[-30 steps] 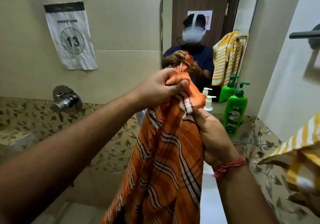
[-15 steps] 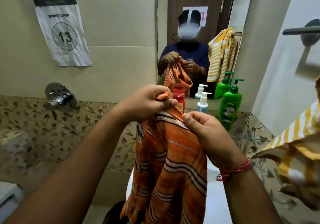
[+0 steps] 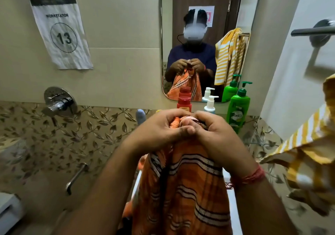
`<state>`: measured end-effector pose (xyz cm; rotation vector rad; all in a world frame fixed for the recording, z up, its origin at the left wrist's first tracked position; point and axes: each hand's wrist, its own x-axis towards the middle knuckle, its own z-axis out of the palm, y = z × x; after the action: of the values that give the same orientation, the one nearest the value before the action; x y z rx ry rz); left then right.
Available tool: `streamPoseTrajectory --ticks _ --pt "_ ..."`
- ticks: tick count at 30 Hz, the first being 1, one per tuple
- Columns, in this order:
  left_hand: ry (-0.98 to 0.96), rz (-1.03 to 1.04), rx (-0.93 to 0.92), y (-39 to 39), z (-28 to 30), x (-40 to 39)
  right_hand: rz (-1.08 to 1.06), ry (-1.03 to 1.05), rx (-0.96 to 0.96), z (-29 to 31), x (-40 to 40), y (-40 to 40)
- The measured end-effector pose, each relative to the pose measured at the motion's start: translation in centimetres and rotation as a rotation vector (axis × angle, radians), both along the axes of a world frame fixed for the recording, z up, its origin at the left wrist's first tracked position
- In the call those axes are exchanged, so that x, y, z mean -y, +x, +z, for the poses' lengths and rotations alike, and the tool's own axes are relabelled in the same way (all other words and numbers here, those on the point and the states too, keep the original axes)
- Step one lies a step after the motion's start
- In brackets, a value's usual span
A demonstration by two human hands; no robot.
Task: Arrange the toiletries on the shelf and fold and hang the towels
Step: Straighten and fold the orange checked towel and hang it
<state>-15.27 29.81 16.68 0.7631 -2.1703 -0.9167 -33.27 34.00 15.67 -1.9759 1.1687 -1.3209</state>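
An orange towel with dark and white stripes hangs down in front of me over the white sink. My left hand and my right hand pinch its top edge, knuckles touching. Behind them on the ledge stand a red bottle, a white pump bottle and a green pump bottle. A yellow striped towel hangs at the right.
A mirror above the ledge reflects a person and the bottles. A metal towel bar sticks out of the right wall. A chrome tap valve and a spout sit on the left wall, beside a paper sign.
Both hands dropped lower with the orange towel and came together until they touch. The bottles on the ledge became visible above them.
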Motion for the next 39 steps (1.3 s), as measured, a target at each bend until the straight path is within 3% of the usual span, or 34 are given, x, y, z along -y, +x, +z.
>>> streamPoseTrajectory --ticks 3,6,7,8,10,12,14,17,20,25,31,33,35,37,39 --pt "0.052 0.130 -0.247 1.4 -0.4 -0.8 0.101 0.143 0.036 -0.7 -0.5 -2.0" --pt "0.167 0.332 -0.822 2.4 -0.4 -1.0 0.210 0.304 0.155 -1.3 -1.4 -4.5" --pt "0.162 0.417 -0.921 2.6 -0.5 -0.7 0.213 0.316 0.203 -1.3 -1.5 -5.2" --pt "0.121 0.515 -0.907 2.7 -0.6 -0.4 0.209 0.315 0.231 -1.2 -1.5 -5.6" --pt "-0.024 0.603 -0.666 2.3 -0.7 -0.2 0.193 0.291 0.225 -0.6 -1.5 -5.4" --pt "-0.059 0.431 -0.421 1.6 -0.9 -0.4 0.182 0.251 0.146 0.1 -1.0 -4.1" --pt "0.026 0.201 -0.251 0.4 -0.9 -1.0 0.176 0.180 0.031 0.6 -0.6 -2.7" --pt "0.094 0.055 -0.098 -0.7 -1.1 -1.4 0.212 0.183 0.007 0.4 -0.1 -1.8" --pt "0.060 0.112 -0.160 0.4 -1.3 -1.3 0.265 0.285 0.054 -0.3 -0.2 -2.9" --pt "0.102 0.298 -0.584 3.5 -2.2 -0.2 0.332 0.475 0.355 -1.7 -0.2 -5.4" --pt "0.237 0.076 -0.426 1.9 -2.0 -1.0 0.399 0.326 0.074 -0.3 -0.7 -3.4" --pt "0.240 0.038 -0.433 1.5 -1.9 -1.1 0.513 0.343 0.171 -0.4 -0.6 -2.7" --pt "0.238 0.000 -0.436 1.5 -1.5 -1.3 0.612 0.451 0.406 -0.6 -0.3 -2.2" --pt "0.229 -0.043 -0.424 1.7 -1.3 -1.5 0.612 0.488 0.606 -1.2 0.2 -2.2" --pt "0.216 -0.050 -0.421 1.9 -1.2 -1.5 0.545 0.455 0.630 -1.7 0.8 -2.4"
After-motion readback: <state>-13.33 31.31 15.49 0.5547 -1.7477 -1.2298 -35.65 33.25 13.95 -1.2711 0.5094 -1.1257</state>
